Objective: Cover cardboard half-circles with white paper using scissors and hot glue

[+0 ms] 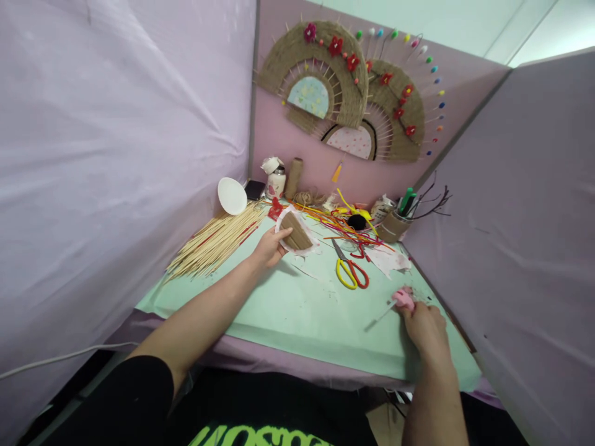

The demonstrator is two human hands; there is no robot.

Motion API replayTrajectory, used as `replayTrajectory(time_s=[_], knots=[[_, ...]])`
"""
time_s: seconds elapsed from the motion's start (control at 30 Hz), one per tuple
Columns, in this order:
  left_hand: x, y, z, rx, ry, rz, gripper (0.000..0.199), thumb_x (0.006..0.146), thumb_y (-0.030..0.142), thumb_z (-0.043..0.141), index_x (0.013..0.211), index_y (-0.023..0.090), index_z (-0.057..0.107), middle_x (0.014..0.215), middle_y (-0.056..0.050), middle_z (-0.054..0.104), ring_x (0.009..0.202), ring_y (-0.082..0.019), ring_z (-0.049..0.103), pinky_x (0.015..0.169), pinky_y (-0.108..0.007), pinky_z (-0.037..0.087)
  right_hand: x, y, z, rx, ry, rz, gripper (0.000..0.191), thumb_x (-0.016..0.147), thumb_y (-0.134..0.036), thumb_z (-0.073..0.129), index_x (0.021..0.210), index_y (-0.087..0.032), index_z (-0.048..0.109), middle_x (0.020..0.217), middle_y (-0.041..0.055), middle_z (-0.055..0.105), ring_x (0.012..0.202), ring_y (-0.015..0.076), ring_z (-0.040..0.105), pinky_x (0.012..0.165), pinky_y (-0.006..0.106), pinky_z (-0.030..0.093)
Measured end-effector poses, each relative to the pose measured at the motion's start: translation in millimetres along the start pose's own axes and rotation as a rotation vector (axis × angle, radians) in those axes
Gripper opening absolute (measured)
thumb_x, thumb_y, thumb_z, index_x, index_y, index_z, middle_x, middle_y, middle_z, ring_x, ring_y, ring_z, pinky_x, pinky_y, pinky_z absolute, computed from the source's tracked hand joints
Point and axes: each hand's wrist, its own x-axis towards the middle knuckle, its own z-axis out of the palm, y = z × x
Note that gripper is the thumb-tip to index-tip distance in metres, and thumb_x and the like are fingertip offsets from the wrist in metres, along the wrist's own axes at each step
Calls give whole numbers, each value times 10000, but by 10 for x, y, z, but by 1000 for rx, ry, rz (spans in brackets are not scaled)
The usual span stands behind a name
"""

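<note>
My left hand (271, 246) is closed on a cardboard half-disc (296, 234) with pale fabric folded around its rim, held up over the table with the thumb on the bare cardboard. At the table's right side my right hand (425, 325) grips a pink glue gun (403, 298). A clear glue stick (379, 317) juts from it to the left. Between the hands lie scissors (352, 272) with one yellow and one red handle. Fabric scraps (388, 259) are just beyond the glue gun.
Thin wooden sticks (218, 238) cover the table's left side, with a white bowl (232, 196) behind. Coloured pipe cleaners (334, 221), a twine roll (294, 178) and a pen cup (394, 227) are at the back. Twine-wrapped fans (320, 68) hang on the rear panel; cloth walls flank both sides.
</note>
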Motion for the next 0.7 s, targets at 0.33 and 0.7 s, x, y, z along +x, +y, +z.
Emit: replayTrajectory(time_s=[0.33,0.7], knots=[[-147,5,22,-47,-301,-160,326,699,170,715,1011,169,621,973,-66,716,938,-205,672,918,-377,494,0,-620,-569,649,183,-157,504,807,-448,522,1174,-119,628,1148,214,595,956,306,586,811,458,448],[-229,-103,77,126,-411,-198,495,601,228,834,1039,178,609,1010,-80,704,875,-203,669,781,-344,517,-31,-2182,-498,1775,-604,-200,437,574,-534,771,842,-192,720,708,22,696,603,167,596,572,286,463]])
